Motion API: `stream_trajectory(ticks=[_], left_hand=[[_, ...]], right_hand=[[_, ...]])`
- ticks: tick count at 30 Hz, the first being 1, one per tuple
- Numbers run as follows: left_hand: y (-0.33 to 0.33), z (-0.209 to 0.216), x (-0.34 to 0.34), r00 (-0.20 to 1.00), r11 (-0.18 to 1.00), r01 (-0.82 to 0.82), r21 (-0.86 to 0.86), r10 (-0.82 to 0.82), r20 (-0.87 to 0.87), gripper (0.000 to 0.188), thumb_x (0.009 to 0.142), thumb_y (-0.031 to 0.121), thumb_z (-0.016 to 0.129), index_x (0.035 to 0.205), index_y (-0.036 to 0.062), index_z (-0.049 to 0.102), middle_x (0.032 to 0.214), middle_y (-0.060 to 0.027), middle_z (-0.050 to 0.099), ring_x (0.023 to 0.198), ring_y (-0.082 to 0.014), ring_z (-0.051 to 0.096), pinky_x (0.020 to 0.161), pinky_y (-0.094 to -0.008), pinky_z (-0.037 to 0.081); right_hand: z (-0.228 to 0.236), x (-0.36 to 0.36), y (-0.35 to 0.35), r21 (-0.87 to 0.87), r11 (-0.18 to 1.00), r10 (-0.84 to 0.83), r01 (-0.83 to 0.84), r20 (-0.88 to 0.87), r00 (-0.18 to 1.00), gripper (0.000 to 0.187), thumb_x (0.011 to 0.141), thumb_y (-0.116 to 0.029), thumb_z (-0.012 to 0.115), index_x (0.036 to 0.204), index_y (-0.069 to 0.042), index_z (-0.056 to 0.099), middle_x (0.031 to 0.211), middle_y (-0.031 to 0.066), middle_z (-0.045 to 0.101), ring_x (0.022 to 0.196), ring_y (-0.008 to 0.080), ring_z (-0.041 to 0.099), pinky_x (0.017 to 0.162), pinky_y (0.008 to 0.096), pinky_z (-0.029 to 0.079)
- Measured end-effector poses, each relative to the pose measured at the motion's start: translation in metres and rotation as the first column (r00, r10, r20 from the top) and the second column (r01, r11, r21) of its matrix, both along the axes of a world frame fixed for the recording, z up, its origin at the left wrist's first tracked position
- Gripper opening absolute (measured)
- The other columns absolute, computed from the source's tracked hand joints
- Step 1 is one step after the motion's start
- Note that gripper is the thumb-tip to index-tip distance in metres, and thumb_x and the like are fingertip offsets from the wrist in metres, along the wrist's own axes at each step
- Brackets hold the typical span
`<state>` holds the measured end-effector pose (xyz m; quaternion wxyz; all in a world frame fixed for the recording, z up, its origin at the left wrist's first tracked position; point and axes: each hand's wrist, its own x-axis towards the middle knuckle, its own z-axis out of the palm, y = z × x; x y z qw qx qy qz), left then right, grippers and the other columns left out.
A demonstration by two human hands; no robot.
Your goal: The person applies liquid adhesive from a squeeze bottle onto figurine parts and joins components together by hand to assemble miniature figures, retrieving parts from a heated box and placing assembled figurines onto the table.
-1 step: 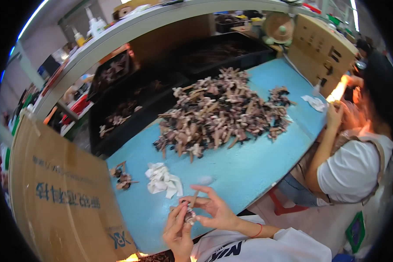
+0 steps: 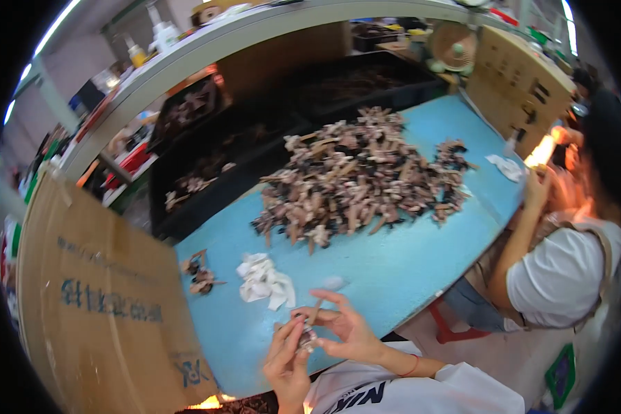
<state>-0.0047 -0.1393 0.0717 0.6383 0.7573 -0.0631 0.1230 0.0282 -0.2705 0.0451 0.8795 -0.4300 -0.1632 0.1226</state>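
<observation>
My left hand (image 2: pixel 286 366) and my right hand (image 2: pixel 343 330) meet over the near edge of the blue table (image 2: pixel 407 276). Together they pinch a small brown-and-white piece (image 2: pixel 306 339) with a thin stick poking up from it. The fingers of my right hand are spread above it. A crumpled white cloth (image 2: pixel 263 283) lies just beyond my hands, with a small white scrap (image 2: pixel 333 282) beside it. A little heap of similar brown pieces (image 2: pixel 200 272) sits to the left. A big pile of brown-and-white pieces with sticks (image 2: pixel 359 179) covers the table's far half.
A large cardboard box (image 2: pixel 96 303) stands at the left. Black trays (image 2: pixel 255 138) holding more pieces line the far side. A person in a white shirt (image 2: pixel 566 269) works at the right end, holding something bright like a flame (image 2: pixel 539 150) near a white rag (image 2: pixel 507 168).
</observation>
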Motion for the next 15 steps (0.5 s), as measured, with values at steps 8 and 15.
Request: stream_trajectory(ticks=[8, 15], left_hand=[[0.004, -0.004, 0.005, 0.997, 0.996, 0.052, 0.071, -0.056, 0.058, 0.036, 0.078, 0.001, 0.058, 0.113, 0.0003, 0.058, 0.117, -0.0153, 0.055, 0.104, -0.0265, 0.054, 0.089, -0.0332, 0.042], [0.003, -0.003, -0.006, 0.999, 0.999, 0.050, -0.006, -0.050, 0.000, 0.034, 0.080, 0.004, 0.058, 0.115, 0.0012, 0.057, 0.118, -0.0138, 0.055, 0.106, -0.0251, 0.053, 0.096, -0.0392, 0.030]], right_hand=[[0.004, 0.000, -0.002, -0.063, 0.995, -0.073, 0.075, 0.025, 0.997, 0.075, 0.070, 0.012, 0.052, 0.133, -0.004, 0.016, 0.120, 0.0245, 0.048, 0.115, 0.0285, 0.047, 0.099, 0.0406, 0.034], [0.005, -0.003, 0.002, -0.095, 0.992, -0.079, 0.080, 0.010, 0.997, 0.073, 0.068, 0.013, 0.051, 0.131, -0.003, 0.017, 0.118, 0.0265, 0.048, 0.114, 0.0304, 0.047, 0.098, 0.0426, 0.035]])
